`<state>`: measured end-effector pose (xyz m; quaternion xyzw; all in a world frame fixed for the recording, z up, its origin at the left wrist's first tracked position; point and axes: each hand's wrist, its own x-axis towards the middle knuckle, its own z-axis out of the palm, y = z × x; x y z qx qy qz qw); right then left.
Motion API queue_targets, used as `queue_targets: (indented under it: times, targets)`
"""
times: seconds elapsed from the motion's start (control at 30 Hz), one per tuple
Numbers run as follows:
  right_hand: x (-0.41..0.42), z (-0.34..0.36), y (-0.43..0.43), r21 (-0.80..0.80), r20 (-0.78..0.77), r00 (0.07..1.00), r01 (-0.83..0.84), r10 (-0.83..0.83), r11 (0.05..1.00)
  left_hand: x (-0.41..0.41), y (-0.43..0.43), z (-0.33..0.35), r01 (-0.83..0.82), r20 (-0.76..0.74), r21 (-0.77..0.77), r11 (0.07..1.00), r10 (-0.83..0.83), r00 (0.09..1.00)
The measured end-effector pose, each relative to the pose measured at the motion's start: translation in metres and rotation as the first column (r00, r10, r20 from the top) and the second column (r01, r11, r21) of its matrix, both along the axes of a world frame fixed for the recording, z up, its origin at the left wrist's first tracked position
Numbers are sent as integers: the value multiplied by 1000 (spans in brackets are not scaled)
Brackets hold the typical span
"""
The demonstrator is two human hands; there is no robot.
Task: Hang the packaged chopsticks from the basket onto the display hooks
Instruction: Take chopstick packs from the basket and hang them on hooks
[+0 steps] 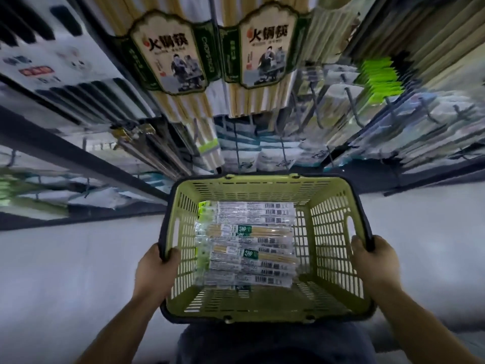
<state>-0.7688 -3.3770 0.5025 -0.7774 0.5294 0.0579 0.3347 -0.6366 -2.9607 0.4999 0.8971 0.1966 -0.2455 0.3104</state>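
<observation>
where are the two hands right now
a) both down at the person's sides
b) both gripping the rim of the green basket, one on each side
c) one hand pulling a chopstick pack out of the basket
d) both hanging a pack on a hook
b: the left hand and the right hand each curl over the dark rim of the green basket, on opposite sides, while the chopstick packs lie untouched on its floor.

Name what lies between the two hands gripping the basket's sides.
In the head view, the green basket of packaged chopsticks lies between left hand and right hand.
</observation>
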Motion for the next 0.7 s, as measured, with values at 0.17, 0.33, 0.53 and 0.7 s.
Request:
queue_targets:
  times: [0.17,0.33,0.53,0.7]
  targets:
    - [4,-47,-45,20,-38,992,-116,117,993,-43,-41,-40,-133,-16,35,990,134,991]
    - [-7,-104,-73,23,-45,982,-183,184,983,-77,-66,-88,-183,28,125,975,181,983]
    - [-34,-195,-72,1,-89,980,-176,176,984,-88,-70,-168,-161,38,184,970,157,987]
    - [-28,-282,-61,-8,-76,982,-177,176,984,-76,-62,-248,-137,49,174,975,130,990]
